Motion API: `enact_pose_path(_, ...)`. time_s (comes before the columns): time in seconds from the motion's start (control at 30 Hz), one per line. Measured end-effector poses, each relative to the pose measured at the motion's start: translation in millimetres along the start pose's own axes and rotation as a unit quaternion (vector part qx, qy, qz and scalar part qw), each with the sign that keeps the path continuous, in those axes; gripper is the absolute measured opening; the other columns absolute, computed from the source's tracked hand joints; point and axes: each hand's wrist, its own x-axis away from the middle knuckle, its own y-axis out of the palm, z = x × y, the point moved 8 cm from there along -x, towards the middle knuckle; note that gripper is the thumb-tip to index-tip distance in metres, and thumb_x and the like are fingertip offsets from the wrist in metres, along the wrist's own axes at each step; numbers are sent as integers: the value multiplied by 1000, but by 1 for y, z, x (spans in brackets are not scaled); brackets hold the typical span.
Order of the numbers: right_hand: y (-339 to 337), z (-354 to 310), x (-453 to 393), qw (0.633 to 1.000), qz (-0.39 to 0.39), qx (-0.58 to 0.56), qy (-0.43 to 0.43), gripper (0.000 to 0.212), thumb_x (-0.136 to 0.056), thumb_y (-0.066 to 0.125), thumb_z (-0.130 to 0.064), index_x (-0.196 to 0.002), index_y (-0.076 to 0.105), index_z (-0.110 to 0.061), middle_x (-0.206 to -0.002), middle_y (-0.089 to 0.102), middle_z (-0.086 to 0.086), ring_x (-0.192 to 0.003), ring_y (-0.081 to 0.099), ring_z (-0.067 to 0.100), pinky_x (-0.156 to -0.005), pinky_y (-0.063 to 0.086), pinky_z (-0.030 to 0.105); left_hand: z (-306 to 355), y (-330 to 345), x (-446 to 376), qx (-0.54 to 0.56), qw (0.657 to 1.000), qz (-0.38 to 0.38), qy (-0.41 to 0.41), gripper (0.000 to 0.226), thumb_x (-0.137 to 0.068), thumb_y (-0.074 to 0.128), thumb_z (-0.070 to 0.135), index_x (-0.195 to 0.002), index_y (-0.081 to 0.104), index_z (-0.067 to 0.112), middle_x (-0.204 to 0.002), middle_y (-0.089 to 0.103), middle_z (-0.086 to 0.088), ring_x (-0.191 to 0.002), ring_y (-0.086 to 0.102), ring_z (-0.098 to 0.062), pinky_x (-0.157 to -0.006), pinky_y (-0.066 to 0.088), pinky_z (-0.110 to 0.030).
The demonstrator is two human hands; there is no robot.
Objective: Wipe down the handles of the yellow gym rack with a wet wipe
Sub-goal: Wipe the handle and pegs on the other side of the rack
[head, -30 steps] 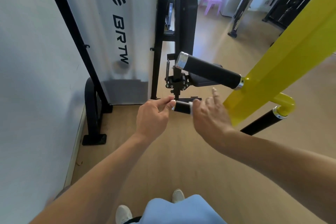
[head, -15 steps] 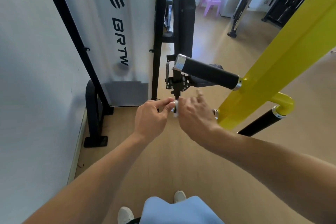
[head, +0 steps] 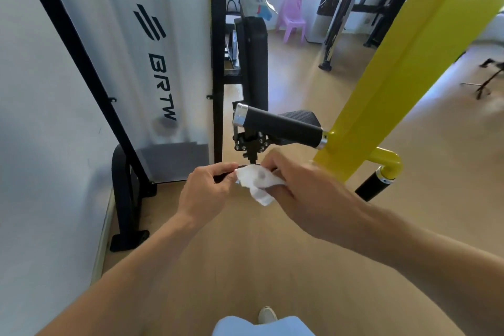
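Observation:
The yellow gym rack (head: 395, 76) slants across the right side. Two black handles stick out of it: an upper handle (head: 281, 126) with a chrome end cap, and a lower handle (head: 372, 187) on a yellow elbow. Just below the upper handle my two hands meet in mid-air. My left hand (head: 207, 191) pinches a small dark wipe packet (head: 223, 178), mostly hidden by the fingers. My right hand (head: 305, 194) grips a crumpled white wet wipe (head: 257, 183) that hangs between the hands. Neither hand touches a handle.
A white panel (head: 131, 57) marked BRTW in a black frame stands at the left, with a black foot (head: 122, 199) on the floor by the wall. A black padded seat (head: 253, 68) and bracket sit behind the upper handle. Pink chair (head: 293, 18) and tripod (head: 488, 76) stand far off.
The small packet was held between both hands; now my right hand has drawn a white wipe out of it. Both hands stay in the same spot under the upper handle.

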Motion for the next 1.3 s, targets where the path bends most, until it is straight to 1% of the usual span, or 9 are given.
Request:
enact_pose_path(0.13, -92, -12, 16, 933, 349, -73, -56, 2, -91, 74, -18, -92, 74, -20, -72, 73, -10, -59, 67, 11, -51, 50, 28, 45, -33, -5, 63, 995, 67, 41, 27, -96, 61, 38, -118, 72, 28, -113, 74, 15, -107, 65, 4, -99, 51, -19)
enact_pose_path(0.23, -119, -21, 13, 895, 435, 75, -63, 8, -92, 70, -10, -96, 75, -14, -70, 71, -2, -55, 61, 17, -47, 43, 24, 88, -56, -2, 141, 978, 123, 96, 30, -98, 54, 44, -119, 70, 29, -112, 73, 16, -109, 66, -3, -97, 50, -25)
enact_pose_path(0.37, -64, -20, -25, 939, 275, 204, -17, 7, -88, 71, -12, -91, 68, -17, -68, 61, -4, -56, 61, 22, -43, 39, 24, 118, -54, -6, 170, 973, 90, 127, 23, -97, 60, 37, -115, 72, 28, -103, 75, 17, -102, 68, -2, -91, 49, -17)
enact_pose_path(0.43, -40, -14, -32, 948, 244, 204, -9, 32, -86, 74, -11, -118, 72, -10, -103, 77, 8, -92, 75, 28, -74, 61, 34, 121, -50, -9, 168, 973, 77, 136, 21, -96, 64, 30, -114, 73, 24, -103, 76, 15, -100, 70, -4, -92, 52, -22)
enact_pose_path(0.57, -32, -6, -46, 974, 135, 181, 24, 61, -100, 57, -32, -151, 39, -3, -141, 60, 14, -129, 58, 31, -109, 43, 42, 120, -51, -12, 135, 977, 86, 143, 17, -96, 65, 28, -111, 73, 29, -101, 75, 18, -101, 69, 0, -92, 53, -21)
enact_pose_path(0.83, -45, 22, -36, 904, -7, 401, 147, 31, -99, 33, -18, -126, 42, -4, -111, 64, 14, -103, 61, 30, -120, 17, 49, 120, -56, -11, 49, 983, 115, 136, 20, -93, 64, 42, -112, 71, 42, -92, 72, 22, -66, 62, -11, -67, 43, -1)
enact_pose_path(1.03, -21, -16, -67, 953, 115, 282, 0, 21, -95, 42, -14, -109, 55, -5, -92, 68, 11, -82, 68, 30, -111, 38, 48, 122, -58, -5, 68, 975, 141, 157, 21, -90, 60, 49, -107, 72, 46, -86, 77, 11, -63, 62, -31, -67, 55, -38)
enact_pose_path(1.23, -33, 17, -41, 920, 35, 387, 58, 32, -97, 31, -17, -124, 44, -6, -107, 64, 12, -99, 63, 32, -120, 15, 55, 123, -62, -13, 11, 983, 112, 145, 26, -90, 62, 50, -112, 71, 43, -86, 78, 9, -49, 52, -28, -51, 49, -30)
enact_pose_path(1.3, -33, 27, -33, 911, -6, 408, 65, 56, -100, 44, -41, -139, 35, -1, -122, 62, 15, -115, 59, 34, -122, 10, 52, 124, -62, -13, 5, 983, 114, 144, 27, -91, 62, 49, -114, 72, 40, -87, 78, 7, -51, 53, -29, -51, 48, -31)
